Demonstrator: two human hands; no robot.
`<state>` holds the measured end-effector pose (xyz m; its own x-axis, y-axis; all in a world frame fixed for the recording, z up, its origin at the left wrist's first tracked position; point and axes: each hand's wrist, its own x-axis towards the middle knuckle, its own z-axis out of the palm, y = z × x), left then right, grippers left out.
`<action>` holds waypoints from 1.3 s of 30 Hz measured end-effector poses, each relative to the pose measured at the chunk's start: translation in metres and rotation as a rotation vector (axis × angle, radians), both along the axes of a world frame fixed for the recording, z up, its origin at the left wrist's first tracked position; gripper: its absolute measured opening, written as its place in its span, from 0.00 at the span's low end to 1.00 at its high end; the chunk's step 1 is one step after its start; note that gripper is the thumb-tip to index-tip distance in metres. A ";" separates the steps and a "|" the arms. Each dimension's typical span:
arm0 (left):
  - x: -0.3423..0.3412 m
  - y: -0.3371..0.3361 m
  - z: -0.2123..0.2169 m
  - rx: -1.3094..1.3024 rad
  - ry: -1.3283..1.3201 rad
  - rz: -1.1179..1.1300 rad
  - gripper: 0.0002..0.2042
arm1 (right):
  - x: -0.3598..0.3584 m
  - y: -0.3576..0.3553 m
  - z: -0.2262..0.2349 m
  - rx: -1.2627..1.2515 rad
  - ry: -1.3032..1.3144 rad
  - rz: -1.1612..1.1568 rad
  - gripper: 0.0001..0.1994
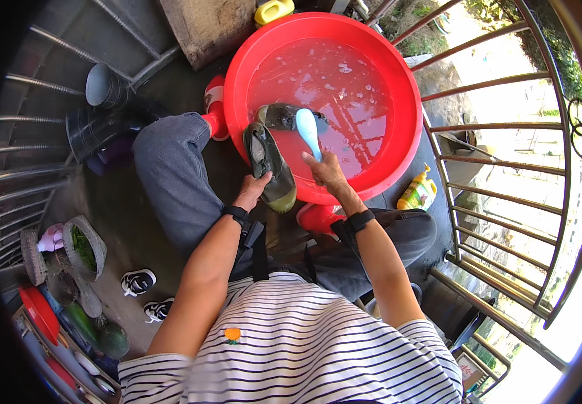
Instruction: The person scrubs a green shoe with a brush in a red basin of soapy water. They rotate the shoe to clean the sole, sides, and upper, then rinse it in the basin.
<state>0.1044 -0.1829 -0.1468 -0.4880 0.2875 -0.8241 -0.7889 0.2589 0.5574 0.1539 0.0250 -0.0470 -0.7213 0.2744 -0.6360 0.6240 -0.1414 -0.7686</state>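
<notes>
My left hand (253,189) grips a dark olive shoe (274,165) with a yellow-green toe, tilted over the near left rim of a big red basin (406,151). In my right hand (326,171) is a light blue brush (307,130), held by its handle above the basin, its smooth back up and its bristles hidden. The brush is apart from the shoe in my left hand. Behind it, a second dark shoe (279,116) lies at the left inside the basin, partly covered by the brush. Cloudy water (318,71) with patches of foam fills the basin.
A yellow bottle (419,190) stands right of the basin, near a metal railing (499,128). A yellow jug (274,11) and a wooden board (208,27) are behind. At left are dark boots (92,128), small black sneakers (138,282) and a basket of greens (99,254).
</notes>
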 end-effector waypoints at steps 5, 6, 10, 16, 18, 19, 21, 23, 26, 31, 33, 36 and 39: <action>-0.003 0.011 0.023 0.199 0.096 -0.350 0.19 | 0.006 0.024 0.010 0.142 0.072 -0.111 0.19; -0.003 0.014 0.030 0.236 0.114 -0.435 0.20 | 0.006 0.029 0.009 0.106 0.073 -0.133 0.19; -0.004 0.018 0.051 0.226 0.148 -0.654 0.23 | 0.021 0.050 0.008 -0.035 0.007 -0.131 0.20; 0.000 0.020 0.043 0.147 0.340 -0.791 0.22 | 0.049 0.053 -0.002 -0.054 0.069 -0.084 0.17; -0.004 0.021 0.040 -0.005 0.467 -0.792 0.23 | 0.053 0.044 -0.013 -0.095 0.097 -0.188 0.15; -0.005 0.022 0.040 -0.120 0.531 -0.785 0.23 | 0.054 0.038 -0.020 -0.147 0.121 -0.257 0.14; -0.009 0.024 0.046 -0.296 0.661 -0.669 0.21 | 0.053 0.026 -0.033 -0.213 0.128 -0.377 0.13; -0.011 0.028 0.055 -0.416 1.126 -0.566 0.18 | 0.052 0.015 -0.045 -0.219 0.043 -0.501 0.13; -0.009 0.042 0.068 -0.280 1.491 -0.349 0.12 | 0.053 0.006 -0.054 -0.307 0.031 -0.585 0.12; 0.010 0.070 0.070 -0.036 1.233 -0.581 0.11 | 0.060 0.004 -0.053 -0.220 0.104 -0.493 0.11; 0.014 0.076 0.068 -0.029 1.230 -0.536 0.10 | 0.062 0.003 -0.050 -0.207 0.114 -0.451 0.10; 0.019 0.081 0.070 -0.139 1.192 -0.653 0.12 | 0.062 -0.001 -0.046 -0.254 -0.008 -0.540 0.11; 0.025 0.083 0.073 -0.269 1.213 -0.732 0.16 | 0.059 -0.009 -0.044 -0.258 0.025 -0.624 0.10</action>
<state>0.1299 -0.0997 -0.0734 -0.7275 0.6810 -0.0838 0.4810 0.5933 0.6455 0.2125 0.0158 -0.0905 -0.4921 0.4862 -0.7221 0.3480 -0.6505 -0.6751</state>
